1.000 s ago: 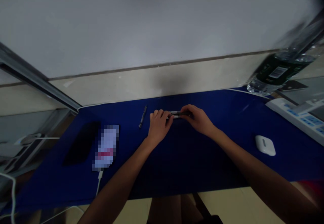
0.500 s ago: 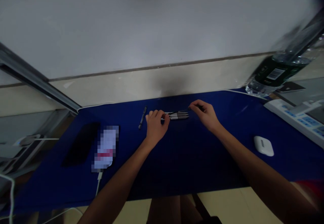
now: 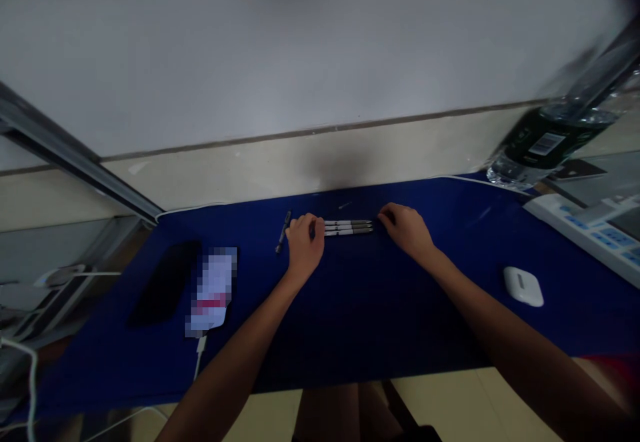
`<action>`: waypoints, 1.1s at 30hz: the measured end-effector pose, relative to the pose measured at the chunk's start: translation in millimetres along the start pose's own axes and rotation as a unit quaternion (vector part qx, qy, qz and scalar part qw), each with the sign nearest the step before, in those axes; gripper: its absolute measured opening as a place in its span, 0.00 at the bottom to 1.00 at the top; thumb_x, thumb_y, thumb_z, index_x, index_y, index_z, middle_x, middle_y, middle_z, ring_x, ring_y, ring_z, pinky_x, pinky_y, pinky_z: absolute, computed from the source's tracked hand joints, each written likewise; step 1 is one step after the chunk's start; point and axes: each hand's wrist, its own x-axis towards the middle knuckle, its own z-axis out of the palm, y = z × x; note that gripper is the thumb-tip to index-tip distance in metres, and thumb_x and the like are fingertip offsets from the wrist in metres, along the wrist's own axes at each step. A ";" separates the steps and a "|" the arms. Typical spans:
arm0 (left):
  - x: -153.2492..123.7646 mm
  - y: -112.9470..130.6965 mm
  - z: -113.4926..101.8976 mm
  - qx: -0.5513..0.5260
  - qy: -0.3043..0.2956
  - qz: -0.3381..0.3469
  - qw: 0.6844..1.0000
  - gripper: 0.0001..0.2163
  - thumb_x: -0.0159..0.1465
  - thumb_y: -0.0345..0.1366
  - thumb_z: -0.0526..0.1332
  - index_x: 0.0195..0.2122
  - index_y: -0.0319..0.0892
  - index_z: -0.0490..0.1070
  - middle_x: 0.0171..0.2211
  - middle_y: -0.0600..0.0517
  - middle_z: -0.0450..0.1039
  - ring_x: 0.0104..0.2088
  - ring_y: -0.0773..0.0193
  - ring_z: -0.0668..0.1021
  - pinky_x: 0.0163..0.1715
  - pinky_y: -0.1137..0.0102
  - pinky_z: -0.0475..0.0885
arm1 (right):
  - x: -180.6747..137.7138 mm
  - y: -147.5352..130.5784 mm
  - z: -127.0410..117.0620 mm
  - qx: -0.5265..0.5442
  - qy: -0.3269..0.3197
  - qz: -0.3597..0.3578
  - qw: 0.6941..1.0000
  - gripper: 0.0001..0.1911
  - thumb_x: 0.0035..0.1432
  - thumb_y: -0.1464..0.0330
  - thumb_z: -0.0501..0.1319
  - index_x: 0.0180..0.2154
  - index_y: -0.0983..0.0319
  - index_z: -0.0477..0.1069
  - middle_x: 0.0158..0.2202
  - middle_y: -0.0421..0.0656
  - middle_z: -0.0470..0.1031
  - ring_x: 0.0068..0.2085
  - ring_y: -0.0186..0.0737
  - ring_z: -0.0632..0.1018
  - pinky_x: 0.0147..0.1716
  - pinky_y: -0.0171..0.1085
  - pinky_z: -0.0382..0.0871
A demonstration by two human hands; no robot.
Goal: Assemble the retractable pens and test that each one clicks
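Three white-and-grey pens (image 3: 349, 228) lie side by side on the blue cloth (image 3: 380, 315), their tips pointing right. My left hand (image 3: 305, 239) has its fingers curled round their left ends, which it hides. Just beyond the pen tips, a small gap away, is my right hand (image 3: 406, 229). Its fingers are bent in and pressed together; whether they hold anything small is hidden. A darker pen (image 3: 283, 232) lies slanted beside my left hand. Behind the row rests a thin, see-through piece (image 3: 345, 206), too small to name.
Left are a dark flat object (image 3: 165, 282) and a phone (image 3: 213, 289) on a white charging cable (image 3: 199, 355). Right are a white earbud case (image 3: 523, 287), a power strip (image 3: 585, 232) and a water bottle (image 3: 545, 142). A wall (image 3: 320, 62) closes off the back.
The three pens now lie evenly together with their tips nearly in line. My right hand has shifted slightly right, and the thin piece now shows behind the row. My left-hand fingers have drawn closer together.
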 end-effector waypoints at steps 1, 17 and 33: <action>0.4 -0.4 0.2 -0.001 0.002 -0.003 1.000 0.14 0.70 0.39 0.49 0.27 0.44 0.63 0.26 0.53 0.68 0.32 0.60 0.69 0.35 0.65 0.61 | -0.8 -0.2 0.0 -0.009 -0.009 0.008 1.000 0.07 0.61 0.66 0.57 0.35 0.60 0.73 0.31 0.46 0.76 0.32 0.44 0.75 0.30 0.39 0.62; -2.0 -1.8 4.9 0.036 -0.010 0.016 0.999 0.12 0.70 0.40 0.50 0.30 0.44 0.63 0.30 0.52 0.70 0.35 0.59 0.69 0.37 0.64 0.59 | -2.5 -8.2 -5.8 -0.022 -0.053 0.061 0.997 0.15 0.63 0.59 0.55 0.30 0.60 0.73 0.28 0.46 0.76 0.27 0.42 0.73 0.24 0.38 0.55; -2.1 0.9 5.1 0.043 -0.022 0.006 0.999 0.12 0.70 0.40 0.51 0.30 0.44 0.65 0.30 0.52 0.71 0.36 0.59 0.69 0.37 0.64 0.57 | -0.3 -3.4 -8.2 -0.039 -0.028 0.054 0.997 0.14 0.63 0.61 0.54 0.37 0.62 0.74 0.34 0.48 0.76 0.34 0.44 0.75 0.31 0.38 0.61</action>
